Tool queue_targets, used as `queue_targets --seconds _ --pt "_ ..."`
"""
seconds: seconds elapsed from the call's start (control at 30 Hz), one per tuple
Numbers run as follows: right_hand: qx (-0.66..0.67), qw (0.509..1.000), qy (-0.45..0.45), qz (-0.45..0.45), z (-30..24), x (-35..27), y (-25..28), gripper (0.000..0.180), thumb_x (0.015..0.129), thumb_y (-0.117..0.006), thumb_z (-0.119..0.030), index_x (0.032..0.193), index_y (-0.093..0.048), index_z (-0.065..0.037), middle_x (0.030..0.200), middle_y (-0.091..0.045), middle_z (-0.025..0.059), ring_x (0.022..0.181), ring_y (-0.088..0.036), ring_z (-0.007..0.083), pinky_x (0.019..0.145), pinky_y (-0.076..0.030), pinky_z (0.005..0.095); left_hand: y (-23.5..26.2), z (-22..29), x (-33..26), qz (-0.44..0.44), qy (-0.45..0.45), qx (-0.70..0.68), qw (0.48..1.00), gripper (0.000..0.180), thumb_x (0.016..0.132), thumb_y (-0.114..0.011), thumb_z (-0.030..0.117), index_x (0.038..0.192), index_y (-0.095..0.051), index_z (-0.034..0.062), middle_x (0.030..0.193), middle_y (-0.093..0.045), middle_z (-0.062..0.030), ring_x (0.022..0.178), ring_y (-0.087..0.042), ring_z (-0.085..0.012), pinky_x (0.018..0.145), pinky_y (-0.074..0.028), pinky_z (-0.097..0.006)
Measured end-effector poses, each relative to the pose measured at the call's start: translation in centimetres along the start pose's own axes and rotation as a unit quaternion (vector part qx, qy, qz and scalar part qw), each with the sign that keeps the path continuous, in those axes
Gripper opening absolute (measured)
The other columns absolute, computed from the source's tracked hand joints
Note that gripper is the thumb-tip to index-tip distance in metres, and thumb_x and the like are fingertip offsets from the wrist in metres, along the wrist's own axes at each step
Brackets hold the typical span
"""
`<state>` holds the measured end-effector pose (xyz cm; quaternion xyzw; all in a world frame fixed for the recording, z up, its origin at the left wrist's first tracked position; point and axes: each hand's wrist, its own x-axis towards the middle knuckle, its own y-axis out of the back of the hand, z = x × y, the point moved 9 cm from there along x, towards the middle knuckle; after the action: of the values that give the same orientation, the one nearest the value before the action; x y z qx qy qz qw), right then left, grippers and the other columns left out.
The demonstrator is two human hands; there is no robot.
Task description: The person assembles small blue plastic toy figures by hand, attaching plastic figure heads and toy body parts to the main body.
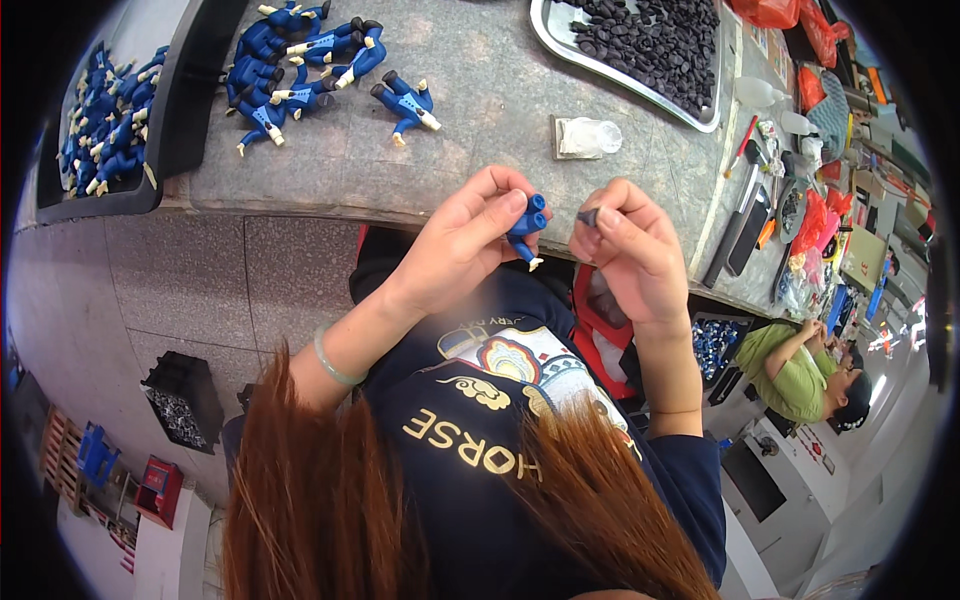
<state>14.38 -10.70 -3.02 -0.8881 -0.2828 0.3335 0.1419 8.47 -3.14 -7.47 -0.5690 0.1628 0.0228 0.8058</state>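
Observation:
Between the thumb and fingers of my left hand [468,240] is a blue toy figure [524,228], its two hollow leg ends pointing up and a small cream hand sticking out below. My right hand [634,245] pinches a small dark shoe-like piece [588,216], a short gap away from the figure. Beyond my hands, several blue figures with dark feet [320,45] lie in a loose heap on the grey worktable [480,110]. One more figure [405,103] rests apart from them. A metal tray [548,40] at the far side holds many small dark pieces [650,45].
At the left, a black bin [190,110] contains many blue figures. A clear block-like holder [586,137] sits on the table past my hands. Tools and a dark flat device [748,235] crowd the right side. A person in green [790,370] works farther right.

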Motion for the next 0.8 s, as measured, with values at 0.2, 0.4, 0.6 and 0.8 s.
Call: queue_targets --seconds 0.2,0.4,0.6,0.8 --pt "0.021 0.998 -0.041 -0.029 1.5 0.1 -0.7 0.01 0.079 -0.053 -0.011 0.077 -0.048 -0.002 0.066 -0.05 0.0034 0.061 -0.044 0.0095 0.059 -0.035 0.0225 -1.0 0.9 -0.5 -0.013 -0.044 0.117 0.992 0.017 0.084 -0.048 0.014 0.096 -0.042 0.0036 0.091 -0.049 -0.0036 0.083 -0.048 -0.0081 0.074 -0.04 -0.023" --pt "0.03 0.997 -0.059 -0.042 2.0 -0.2 -1.3 0.01 0.08 -0.052 -0.011 0.076 -0.048 -0.002 0.067 -0.051 0.0033 0.062 -0.044 0.0091 0.06 -0.035 0.0225 -1.8 1.8 -1.1 -0.031 -0.095 0.206 0.973 0.02 0.084 -0.05 0.017 0.095 -0.041 0.003 0.096 -0.048 -0.0078 0.086 -0.046 -0.011 0.078 -0.039 -0.026" --pt "-0.052 0.999 0.008 -0.004 1.6 -0.7 -1.9 0.008 0.079 -0.054 -0.008 0.079 -0.05 -0.001 0.071 -0.052 0.0029 0.064 -0.045 0.0078 0.06 -0.037 0.0212 -2.2 3.7 -1.4 0.043 -0.197 0.365 0.909 0.019 0.088 -0.04 0.019 0.084 -0.046 0.0014 0.075 -0.05 -0.0032 0.069 -0.047 -0.0071 0.065 -0.04 -0.022" --pt "-0.042 0.999 0.016 0.014 2.0 -1.0 -2.1 0.007 0.079 -0.054 -0.006 0.081 -0.049 0.0 0.072 -0.054 0.0048 0.064 -0.048 0.0089 0.061 -0.04 0.0228 -2.7 4.8 -1.8 0.113 -0.252 0.464 0.842 0.019 0.088 -0.038 0.016 0.078 -0.044 0.0008 0.066 -0.048 -0.0085 0.058 -0.048 -0.0185 0.055 -0.039 -0.029"
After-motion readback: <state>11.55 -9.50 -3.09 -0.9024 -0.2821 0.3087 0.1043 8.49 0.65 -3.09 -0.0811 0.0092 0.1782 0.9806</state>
